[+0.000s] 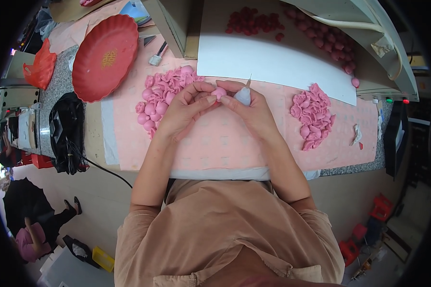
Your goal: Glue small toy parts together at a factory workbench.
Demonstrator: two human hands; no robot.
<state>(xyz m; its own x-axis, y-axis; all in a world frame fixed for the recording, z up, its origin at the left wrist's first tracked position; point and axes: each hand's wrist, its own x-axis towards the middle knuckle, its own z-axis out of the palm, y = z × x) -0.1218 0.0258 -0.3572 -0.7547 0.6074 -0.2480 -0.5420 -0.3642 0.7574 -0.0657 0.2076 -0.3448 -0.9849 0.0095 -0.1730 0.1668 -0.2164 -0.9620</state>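
Note:
Between the fingertips of my left hand point(187, 107) and my right hand point(257, 114) is a small pink rounded piece point(219, 93). Both hands are closed, thumbs pressed on it from either side. My right hand also keeps a small whitish squeeze bottle point(243, 96) with a thin needle tip, tucked among its fingers and pointing away from me. Beside and behind my left hand spreads a pile of pink balls and ruffled petal-like pieces point(155, 106), partly hidden by that hand. A second pink pile point(312, 117) lies to the right, apart from my right hand.
A red scalloped tray point(105, 57) stands at the far left, with a brush point(157, 55) near it. White paper point(273, 62) under a shelf-like frame holds red pieces point(254, 21) and many darker pink balls point(325, 38). A black bag point(67, 131) sits at the table's left edge.

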